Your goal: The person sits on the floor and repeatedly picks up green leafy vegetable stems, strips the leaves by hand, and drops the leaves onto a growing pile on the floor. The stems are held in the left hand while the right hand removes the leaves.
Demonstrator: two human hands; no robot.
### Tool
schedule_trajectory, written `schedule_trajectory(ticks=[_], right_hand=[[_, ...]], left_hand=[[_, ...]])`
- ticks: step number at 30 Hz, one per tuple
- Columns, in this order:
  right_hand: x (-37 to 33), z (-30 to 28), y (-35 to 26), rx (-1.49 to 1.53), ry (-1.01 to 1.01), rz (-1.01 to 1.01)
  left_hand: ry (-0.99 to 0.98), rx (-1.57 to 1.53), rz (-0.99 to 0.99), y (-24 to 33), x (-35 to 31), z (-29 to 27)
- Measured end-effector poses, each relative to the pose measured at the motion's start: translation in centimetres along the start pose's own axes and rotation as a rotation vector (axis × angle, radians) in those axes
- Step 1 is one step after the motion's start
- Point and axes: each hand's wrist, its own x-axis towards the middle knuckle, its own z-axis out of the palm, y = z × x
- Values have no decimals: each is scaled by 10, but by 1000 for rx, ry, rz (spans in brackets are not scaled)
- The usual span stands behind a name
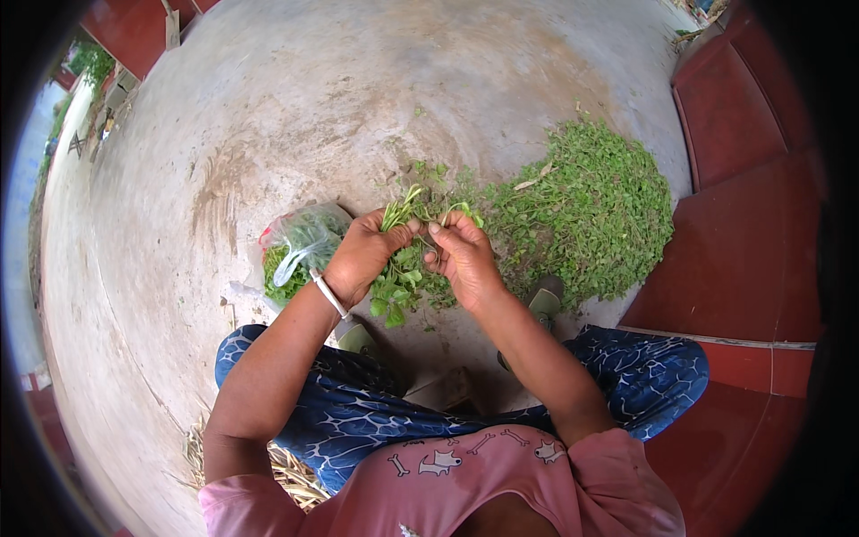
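Note:
My left hand [361, 251] is closed round a small bunch of leafy green stems [399, 210]. The stem ends stick up past the thumb, and the leaves hang below the fist. Close beside it, my right hand [465, 261] pinches a thin green sprig [463, 213] between thumb and forefinger. The two thumbs almost meet over the bunch. To the right spreads a broad heap of leafy greens [595, 210] on the ground. Left of my left hand stands a clear plastic bag [309, 234] with greens inside.
Grey concrete floor [358, 80] with brown dirt stains lies ahead. Dark red tiled steps [729, 259] rise on the right. My shoes [354, 336] are close below the hands. Dry straw or husks [295, 474] lie at my left hip.

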Motion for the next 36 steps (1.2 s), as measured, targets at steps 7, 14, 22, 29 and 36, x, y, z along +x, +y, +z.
schedule_trajectory(ticks=[7, 14, 22, 29, 36], right_hand=[[5, -15, -4, 42, -66, 21], [4, -14, -10, -43, -228, 61], [-2, -10, -15, -267, -84, 13], [-2, -10, -10, -126, -41, 22], [-4, -7, -5, -80, -60, -59]], left_hand=[[-133, 187, -100, 8, -2, -1], [-278, 343, -81, 7, -1, -4], [-136, 492, -105, -3, 1, -5], [-82, 565, -92, -5, 2, -7], [10, 389, -2, -2, -1, 5]])
